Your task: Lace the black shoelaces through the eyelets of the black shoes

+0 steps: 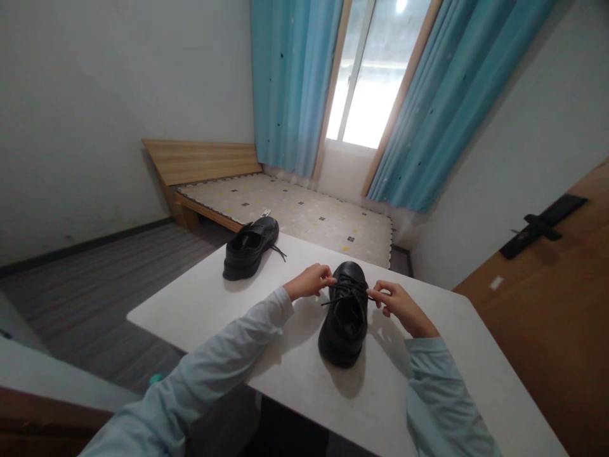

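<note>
A black lace-up shoe (341, 336) stands on the white table between my hands, its toe pointing away from me. My left hand (311, 281) is at the shoe's left side, thumb and fingers pinched on a shoelace near the eyelets. On the opposite side, my right hand (397, 304) pinches a shoelace (371, 298) close to the upper. Another lace end sticks out to the left over the shoe's opening. A second black shoe (242, 257) rests farther left on the table, with its laces hanging loose to the right.
The white table (190, 304) has its far edge close to a bed with a patterned mattress (309, 212) and wooden headboard (204, 158). Blue curtains (295, 82) flank a bright window. A wooden door (561, 304) with a black handle is at the right.
</note>
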`<state>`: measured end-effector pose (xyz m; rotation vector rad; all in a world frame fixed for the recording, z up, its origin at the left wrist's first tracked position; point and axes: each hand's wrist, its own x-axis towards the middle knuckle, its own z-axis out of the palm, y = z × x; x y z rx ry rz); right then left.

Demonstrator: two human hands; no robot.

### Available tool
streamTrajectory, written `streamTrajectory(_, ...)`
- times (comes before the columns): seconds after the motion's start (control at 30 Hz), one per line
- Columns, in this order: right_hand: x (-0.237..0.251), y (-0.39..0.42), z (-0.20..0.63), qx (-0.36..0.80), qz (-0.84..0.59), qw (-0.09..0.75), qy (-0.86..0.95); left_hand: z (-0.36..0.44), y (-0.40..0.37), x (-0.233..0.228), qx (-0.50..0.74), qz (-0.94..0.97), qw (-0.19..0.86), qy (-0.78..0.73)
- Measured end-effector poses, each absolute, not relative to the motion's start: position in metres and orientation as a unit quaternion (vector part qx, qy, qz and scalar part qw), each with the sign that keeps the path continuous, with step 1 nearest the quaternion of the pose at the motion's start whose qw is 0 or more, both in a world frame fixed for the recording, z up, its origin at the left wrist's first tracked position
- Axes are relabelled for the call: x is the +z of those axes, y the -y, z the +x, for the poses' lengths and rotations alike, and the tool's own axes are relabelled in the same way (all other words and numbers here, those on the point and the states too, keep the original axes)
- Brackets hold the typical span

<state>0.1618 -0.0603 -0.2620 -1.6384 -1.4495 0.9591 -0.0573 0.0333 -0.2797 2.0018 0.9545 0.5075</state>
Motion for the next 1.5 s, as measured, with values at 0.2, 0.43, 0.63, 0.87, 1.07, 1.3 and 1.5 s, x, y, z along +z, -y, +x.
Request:
streamTrajectory(0.2, -0.262, 0.055, 0.155, 0.286, -0.604, 0.472, 0.575, -0.056, -0.028, -0.272, 0.292, 0.805, 0.374, -0.356)
streamTrajectory(0.43, -0.244, 0.065, 0.148, 0.098, -0.597, 0.423, 0.675, -0.068, -0.021, -0.251, 0.280, 0.848, 0.324, -0.312)
streamTrajectory(0.63, -0.231, 0.078, 0.146, 0.125, -0.588, 0.301, 0.740, -0.074, -0.025, -0.252, 0.157, 0.872, 0.364, -0.287)
streamTrajectory(0.87, -0.235, 0.084, 0.140, 0.192, -0.614, 0.172, 0.746, -0.076, -0.028, -0.254, 0.116, 0.878, 0.381, -0.266)
streamTrajectory(1.07, -0.241, 0.081, 0.142, 0.252, -0.585, 0.185, 0.749, -0.075, -0.026, -0.252, 0.102, 0.891, 0.386, -0.218)
streamTrajectory(1.3, -0.241, 0.077, 0.147, 0.285, -0.562, 0.221, 0.745, -0.072, -0.025, -0.252, 0.145, 0.880, 0.410, -0.194)
streamTrajectory(1.5, -0.235, 0.075, 0.148, 0.290, -0.557, 0.290, 0.723, -0.065, -0.023, -0.255, 0.192, 0.860, 0.438, -0.181)
